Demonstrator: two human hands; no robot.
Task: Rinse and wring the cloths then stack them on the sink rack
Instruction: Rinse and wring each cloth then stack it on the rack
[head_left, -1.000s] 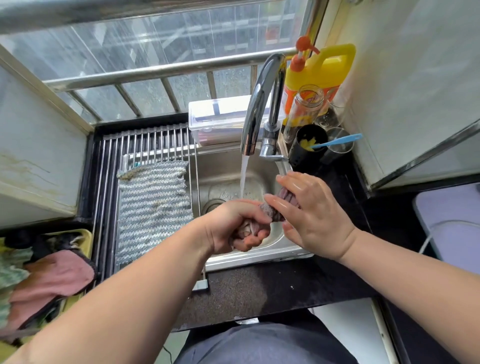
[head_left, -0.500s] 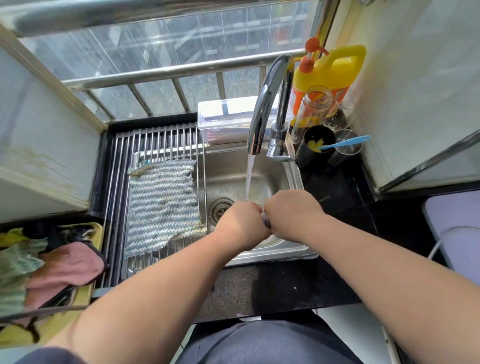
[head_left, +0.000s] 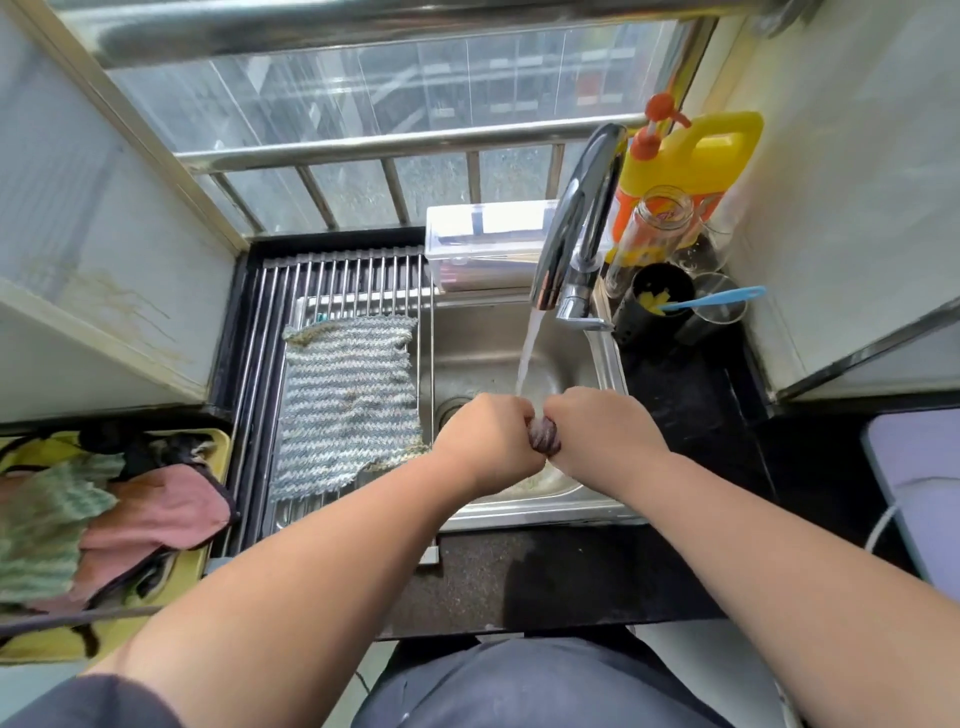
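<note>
Two hands, left hand (head_left: 483, 441), right hand (head_left: 602, 431), grip twisted dark cloth (head_left: 544, 439) under running tap (head_left: 576, 218); jar (head_left: 660, 223) label unreadable.

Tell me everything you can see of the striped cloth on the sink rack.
The striped cloth looks knitted, a rough rectangle in zigzag bands of grey-blue and pale grey, with frayed yellowish edging at its far left and near right corners. It lies spread flat and unfolded on the metal rods of the sink rack, left of the basin. Nothing lies on it.
</note>
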